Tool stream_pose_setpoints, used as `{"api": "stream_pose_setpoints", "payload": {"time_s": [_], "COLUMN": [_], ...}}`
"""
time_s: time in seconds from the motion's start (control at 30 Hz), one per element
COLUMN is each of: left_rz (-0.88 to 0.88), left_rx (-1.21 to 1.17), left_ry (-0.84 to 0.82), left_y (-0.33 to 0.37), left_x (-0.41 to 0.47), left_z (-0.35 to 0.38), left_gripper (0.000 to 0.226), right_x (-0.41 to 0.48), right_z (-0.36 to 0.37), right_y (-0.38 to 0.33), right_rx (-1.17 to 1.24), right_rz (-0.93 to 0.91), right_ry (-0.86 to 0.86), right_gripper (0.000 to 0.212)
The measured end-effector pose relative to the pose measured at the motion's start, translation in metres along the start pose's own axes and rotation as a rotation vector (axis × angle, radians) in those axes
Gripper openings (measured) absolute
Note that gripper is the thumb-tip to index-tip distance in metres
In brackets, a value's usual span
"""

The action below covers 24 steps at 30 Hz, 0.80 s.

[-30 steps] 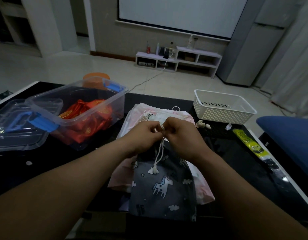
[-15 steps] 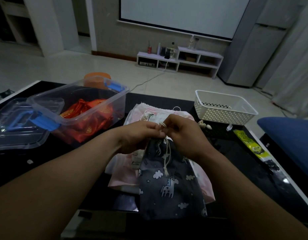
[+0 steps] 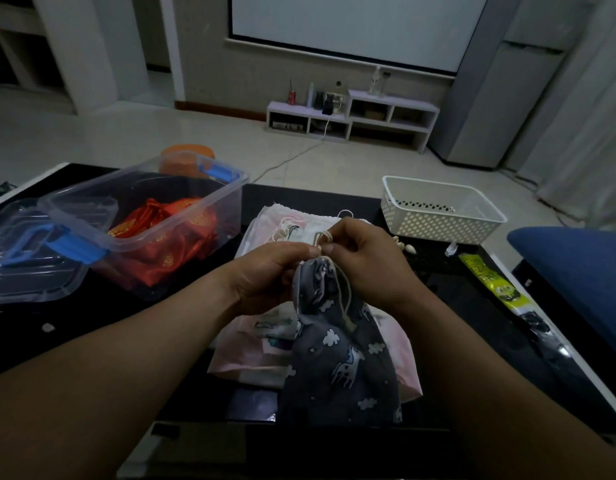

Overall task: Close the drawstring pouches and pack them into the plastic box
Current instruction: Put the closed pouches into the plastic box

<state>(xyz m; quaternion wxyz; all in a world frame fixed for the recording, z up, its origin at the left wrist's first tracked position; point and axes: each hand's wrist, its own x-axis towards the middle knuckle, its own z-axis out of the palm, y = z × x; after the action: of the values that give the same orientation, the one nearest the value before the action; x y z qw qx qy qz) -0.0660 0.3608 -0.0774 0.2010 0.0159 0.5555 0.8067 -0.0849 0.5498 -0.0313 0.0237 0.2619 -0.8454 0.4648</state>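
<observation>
Closing step in hand. The left hand [image 3: 265, 268] and right hand [image 3: 365, 258] both pinched the cord [image 3: 342, 284] at the gathered neck of the grey pouch [image 3: 341, 358], which was held above the pink pouches [image 3: 251, 344]. The plastic box [image 3: 202, 188] stood open at left. Next move, as judged: cinch tight, then carry the pouch left.

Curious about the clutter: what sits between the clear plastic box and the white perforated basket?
In the head view, a pile of pale pink fabric pouches lies there, partly under the hand-held grey unicorn-print pouch.

Dim indoor scene, wide-angle view.
Pale projection screen [image 3: 351, 26] and floor [image 3: 92, 133] look brightest; the foreground lies in shadow; edges bow outward.
</observation>
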Motion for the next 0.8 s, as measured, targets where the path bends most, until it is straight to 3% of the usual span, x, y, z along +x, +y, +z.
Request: {"api": "stream_pose_setpoints", "payload": {"time_s": [0.1, 0.2, 0.47, 0.53, 0.6, 0.67, 0.8], "left_rz": [-0.013, 0.008, 0.006, 0.034, 0.115, 0.189, 0.196], "left_rx": [0.075, 0.229, 0.270, 0.569, 1.117, 1.477, 1.558], "left_ry": [0.003, 0.007, 0.051, 0.119, 0.166, 0.170, 0.208], "left_y": [0.004, 0.007, 0.010, 0.014, 0.015, 0.011, 0.000], "left_x": [-0.005, -0.009, -0.012, -0.015, -0.016, -0.017, -0.017], "left_z": [0.007, 0.006, 0.005, 0.005, 0.001, -0.003, -0.003], "left_gripper": [0.058, 0.034, 0.011, 0.016, 0.022, 0.021, 0.023], "right_x": [-0.001, -0.002, -0.001, -0.001, -0.002, -0.004, -0.005], "right_z": [-0.001, -0.002, -0.005, -0.007, -0.008, -0.005, 0.005], "right_y": [0.003, 0.007, 0.008, 0.010, 0.011, 0.012, 0.010], "right_rx": [0.029, 0.082, 0.212, 0.135, 0.042, -0.022, -0.108], "right_rz": [0.058, 0.135, 0.263, 0.285, 0.311, 0.326, 0.315], "right_ry": [-0.032, -0.065, -0.049, -0.025, -0.025, -0.050, -0.062], "right_gripper": [0.003, 0.002, 0.005, 0.009, 0.013, 0.013, 0.011]}}
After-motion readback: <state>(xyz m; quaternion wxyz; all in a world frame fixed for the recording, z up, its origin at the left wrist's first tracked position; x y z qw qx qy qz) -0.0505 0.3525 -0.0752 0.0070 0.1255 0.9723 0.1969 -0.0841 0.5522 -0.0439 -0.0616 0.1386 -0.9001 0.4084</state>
